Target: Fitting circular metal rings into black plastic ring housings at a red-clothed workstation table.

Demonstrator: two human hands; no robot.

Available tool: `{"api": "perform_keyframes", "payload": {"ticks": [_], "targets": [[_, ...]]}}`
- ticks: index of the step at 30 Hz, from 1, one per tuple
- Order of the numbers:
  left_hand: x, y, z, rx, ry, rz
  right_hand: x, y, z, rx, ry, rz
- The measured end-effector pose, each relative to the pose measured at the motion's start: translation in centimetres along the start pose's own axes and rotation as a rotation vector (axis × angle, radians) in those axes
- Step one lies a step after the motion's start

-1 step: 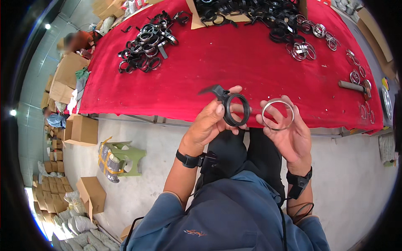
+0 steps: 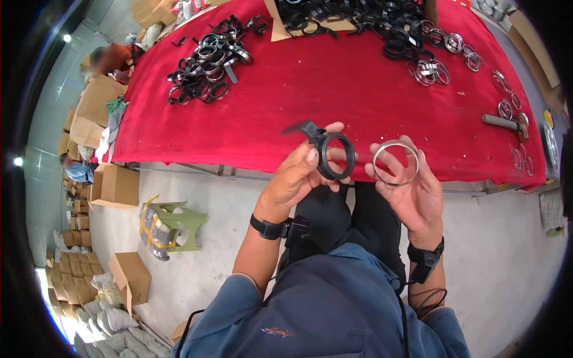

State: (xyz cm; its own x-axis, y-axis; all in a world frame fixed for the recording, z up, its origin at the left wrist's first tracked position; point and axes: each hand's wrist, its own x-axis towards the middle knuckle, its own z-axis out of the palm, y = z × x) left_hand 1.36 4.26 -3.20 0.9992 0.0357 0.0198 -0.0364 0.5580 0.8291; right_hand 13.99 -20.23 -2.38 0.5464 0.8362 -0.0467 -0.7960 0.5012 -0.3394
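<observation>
My left hand [image 2: 294, 176] grips a black ring-shaped clamp [image 2: 323, 156] with a flat lever sticking out at its upper left. The thumb presses against its side, and the fingers reach round behind it. A little to the right, a thin silver metal ring [image 2: 396, 142] stands tilted up in my right hand [image 2: 419, 200], held at its edge between thumb and fingers. The clamp and the ring face each other, apart, above the near edge of the red-covered table [image 2: 286, 113].
Black ring clamps [image 2: 209, 52] lie piled at the table's left. More fill a cardboard box [image 2: 279, 27] at the back. Loose silver rings [image 2: 427, 73] and a hammer [image 2: 502, 123] lie at right. A green stool [image 2: 190, 224] stands left, near cartons [image 2: 115, 185]. Two people are farther left.
</observation>
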Motion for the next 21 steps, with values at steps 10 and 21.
{"api": "perform_keyframes", "payload": {"ticks": [10,21], "targets": [[-0.6,0.3,1.3,0.018,-0.024,0.038,-0.3,-0.2,-1.4,0.311,-0.167,0.127],[-1.3,0.4,1.6,0.043,0.015,0.023,-0.6,0.5,0.7,-0.236,-0.114,-0.020]]}}
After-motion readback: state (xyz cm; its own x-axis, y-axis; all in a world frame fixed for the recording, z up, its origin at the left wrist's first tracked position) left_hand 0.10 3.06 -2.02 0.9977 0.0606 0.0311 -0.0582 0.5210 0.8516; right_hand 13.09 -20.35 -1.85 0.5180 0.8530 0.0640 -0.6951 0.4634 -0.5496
